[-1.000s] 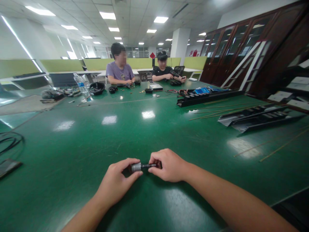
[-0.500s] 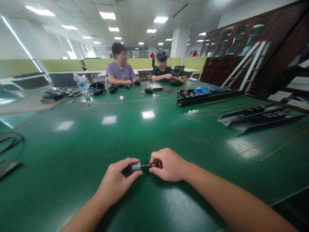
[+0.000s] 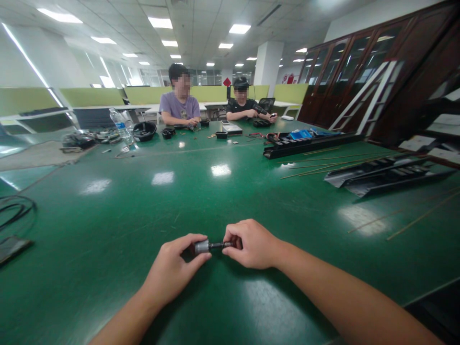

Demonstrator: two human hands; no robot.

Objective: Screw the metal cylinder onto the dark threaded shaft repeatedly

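head view looks along a long green bench [image 3: 108, 215] at two bare hands held close together near its near side, with a small silver metal cylinder [image 3: 201, 247] and its slim dark shaft [image 3: 217, 245] between them, just above or on the surface, which is hard to tell. the likeliest trouble is a slip: the piece looks small, round and smooth, and uneven pressure could squeeze it out of the fingers, after which it could well roll across the glossy bench. pulling or twisting the shaft off line might also bend it. the left hand [image 3: 170, 266] curls around the silver end, its fingers [image 3: 187, 243] closed narrowly on the metal, while the right hand [image 3: 251, 245] sits knuckles up, its fingers [image 3: 230, 235] pinching the far end of the dark shaft. both forearms angle inward from the lower corners, the left forearm [image 3: 122, 311] steeper and the right forearm [image 3: 334, 287] lower and longer across the view, elbows out of frame. a coil of black cable [image 3: 16, 208] lies to the left, thin brass rods [image 3: 420, 218] to the right, and two co-workers [image 3: 210, 103] sit at the far end
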